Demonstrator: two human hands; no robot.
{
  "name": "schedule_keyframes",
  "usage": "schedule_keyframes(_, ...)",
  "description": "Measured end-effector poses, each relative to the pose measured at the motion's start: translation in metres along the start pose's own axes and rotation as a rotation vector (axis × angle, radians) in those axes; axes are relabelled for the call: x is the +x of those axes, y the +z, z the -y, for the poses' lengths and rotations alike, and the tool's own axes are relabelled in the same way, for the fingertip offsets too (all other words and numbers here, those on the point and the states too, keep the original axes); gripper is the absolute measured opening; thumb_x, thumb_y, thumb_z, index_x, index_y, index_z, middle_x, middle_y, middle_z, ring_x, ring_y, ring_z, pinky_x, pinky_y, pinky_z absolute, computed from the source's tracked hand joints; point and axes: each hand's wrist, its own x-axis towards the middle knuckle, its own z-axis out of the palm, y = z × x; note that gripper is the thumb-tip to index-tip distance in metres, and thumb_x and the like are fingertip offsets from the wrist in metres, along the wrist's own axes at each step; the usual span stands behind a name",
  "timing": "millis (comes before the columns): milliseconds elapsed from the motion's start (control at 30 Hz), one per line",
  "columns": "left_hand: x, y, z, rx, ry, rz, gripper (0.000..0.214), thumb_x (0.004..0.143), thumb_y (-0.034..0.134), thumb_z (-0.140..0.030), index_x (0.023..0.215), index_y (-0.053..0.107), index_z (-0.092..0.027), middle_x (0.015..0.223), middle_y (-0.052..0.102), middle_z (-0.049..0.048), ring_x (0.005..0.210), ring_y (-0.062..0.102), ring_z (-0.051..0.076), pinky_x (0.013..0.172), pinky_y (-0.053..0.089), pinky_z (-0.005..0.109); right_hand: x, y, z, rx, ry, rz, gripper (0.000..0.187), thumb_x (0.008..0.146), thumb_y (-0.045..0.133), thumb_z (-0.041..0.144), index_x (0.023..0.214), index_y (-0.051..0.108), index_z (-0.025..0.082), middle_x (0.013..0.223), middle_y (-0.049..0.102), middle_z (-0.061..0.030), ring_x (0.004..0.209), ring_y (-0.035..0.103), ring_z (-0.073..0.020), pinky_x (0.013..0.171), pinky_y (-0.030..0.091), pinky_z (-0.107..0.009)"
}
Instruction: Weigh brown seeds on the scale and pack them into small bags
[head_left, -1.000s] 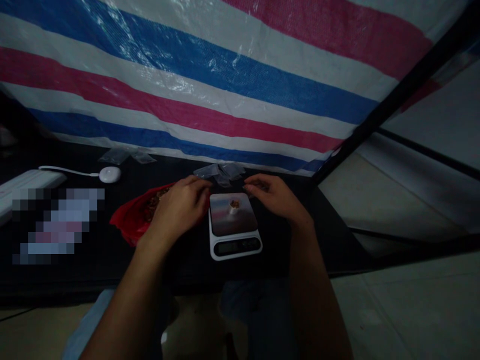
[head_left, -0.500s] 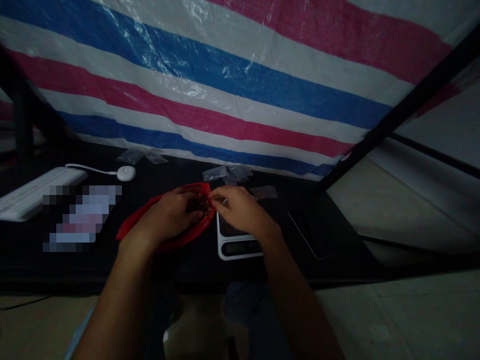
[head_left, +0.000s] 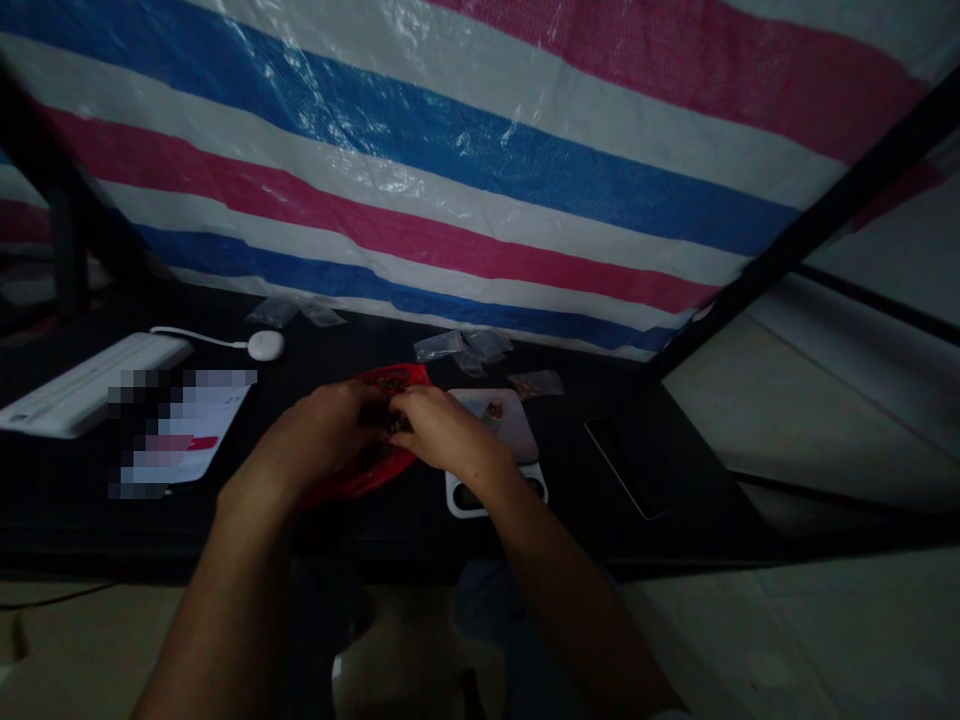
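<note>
A red plastic bag [head_left: 360,485] lies spread on the black table, with small brown pieces [head_left: 386,383], perhaps seeds or beans, inside. My left hand [head_left: 330,425] reaches into it from the left; its fingertips are hidden in the bag and behind the other hand. Over the right part of the bag, my right hand [head_left: 431,425] has its fingers bent and drawn together at the pieces; what they pinch, if anything, is too small to make out. Just right of the bag stands a white kitchen scale [head_left: 517,425], partly covered by my right wrist. On its plate sits a small clear bag [head_left: 493,412] with some brown pieces.
Behind the scale lie a filled clear packet [head_left: 536,383] and several small clear bags [head_left: 465,348]; more bags [head_left: 296,310] lie back left. A phone [head_left: 624,465] is at the right. A white power bank [head_left: 97,385], a round charger [head_left: 265,345] and a blurred flat item [head_left: 191,430] are left.
My right hand has moved left from the scale's edge into the red bag, baring the scale's plate and the small bag on it. My left hand stays in the red bag. The view shifted slightly.
</note>
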Motion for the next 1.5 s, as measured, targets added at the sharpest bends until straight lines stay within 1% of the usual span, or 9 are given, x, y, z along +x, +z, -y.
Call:
schedule_keyframes(100,0.002,0.001,0.002,0.037,0.024,0.024,0.034,0.087,0.062,-0.031,0.117,0.076,-0.028,0.120,0.078,0.0079,0.105,0.073,0.029,0.089,0.052,0.038,-0.001,0.003,0.001,-0.009,0.009,-0.021,0.017,0.091,0.074,0.019,0.106,0.073,0.010,0.111,0.074,-0.0143,0.103,0.070,-0.0234,0.087,0.052,-0.032)
schedule_keyframes(400,0.004,0.001,0.003,0.054,0.037,0.004,0.029,0.087,0.061,-0.035,0.109,0.080,-0.028,0.109,0.080,0.0050,0.096,0.074,0.026,0.087,0.052,0.034,-0.004,-0.009,-0.002,0.065,0.062,0.017,0.015,0.093,0.065,0.010,0.098,0.078,0.015,0.100,0.079,-0.0100,0.095,0.072,-0.0200,0.080,0.048,-0.028)
schedule_keyframes(600,0.000,-0.003,-0.005,0.069,0.018,-0.014,0.031,0.087,0.056,-0.028,0.109,0.078,-0.027,0.112,0.080,0.0052,0.098,0.075,0.025,0.083,0.053,0.033,-0.009,-0.019,-0.011,0.169,0.030,-0.102,0.016,0.093,0.065,0.010,0.099,0.079,0.014,0.098,0.080,-0.0093,0.088,0.072,-0.0169,0.079,0.050,-0.026)
schedule_keyframes(800,-0.002,-0.004,-0.008,0.113,0.022,-0.034,0.031,0.091,0.055,-0.030,0.111,0.077,-0.024,0.113,0.079,0.0081,0.098,0.074,0.028,0.087,0.054,0.036,-0.029,-0.044,-0.025,0.305,0.096,-0.168,0.016,0.093,0.067,0.012,0.101,0.080,0.016,0.102,0.081,-0.0087,0.091,0.074,-0.0167,0.082,0.054,-0.027)
schedule_keyframes(967,-0.002,-0.006,-0.007,0.125,0.028,-0.035,0.033,0.093,0.053,-0.032,0.114,0.076,-0.021,0.119,0.077,0.0112,0.105,0.073,0.030,0.090,0.053,0.039,-0.061,-0.073,-0.043,0.291,0.278,-0.236,0.014,0.090,0.068,0.011,0.098,0.079,0.013,0.092,0.081,-0.0092,0.081,0.075,-0.0187,0.075,0.056,-0.029)
schedule_keyframes(1067,-0.003,-0.009,-0.010,0.113,0.024,-0.010,0.035,0.095,0.050,-0.030,0.116,0.076,-0.018,0.119,0.077,0.0117,0.106,0.073,0.031,0.092,0.052,0.040,-0.073,-0.082,-0.049,0.278,0.305,-0.238,0.013,0.089,0.068,0.010,0.093,0.080,0.013,0.091,0.081,-0.0093,0.083,0.076,-0.0198,0.075,0.055,-0.029)
schedule_keyframes(1200,-0.002,-0.007,-0.010,0.101,0.029,0.011,0.035,0.093,0.052,-0.027,0.118,0.075,-0.018,0.123,0.076,0.0119,0.109,0.072,0.031,0.096,0.052,0.041,-0.076,-0.079,-0.053,0.248,0.280,-0.192,0.012,0.088,0.070,0.012,0.090,0.080,0.018,0.092,0.081,-0.0057,0.085,0.075,-0.0190,0.077,0.055,-0.029)
schedule_keyframes(1367,0.000,0.001,-0.003,0.079,0.057,0.040,0.034,0.087,0.060,-0.027,0.117,0.077,-0.026,0.124,0.077,0.0069,0.111,0.072,0.030,0.096,0.054,0.036,-0.073,-0.072,-0.057,0.238,0.303,-0.142,0.011,0.086,0.073,0.012,0.093,0.079,0.018,0.092,0.081,-0.0060,0.085,0.075,-0.0184,0.077,0.055,-0.029)
schedule_keyframes(1500,0.001,0.002,0.000,0.075,0.078,0.049,0.033,0.090,0.056,-0.024,0.114,0.078,-0.025,0.124,0.077,0.0072,0.112,0.072,0.030,0.100,0.053,0.040,-0.075,-0.073,-0.056,0.250,0.309,-0.173,0.014,0.084,0.076,0.013,0.097,0.079,0.018,0.095,0.081,-0.0072,0.089,0.076,-0.0192,0.079,0.056,-0.030)
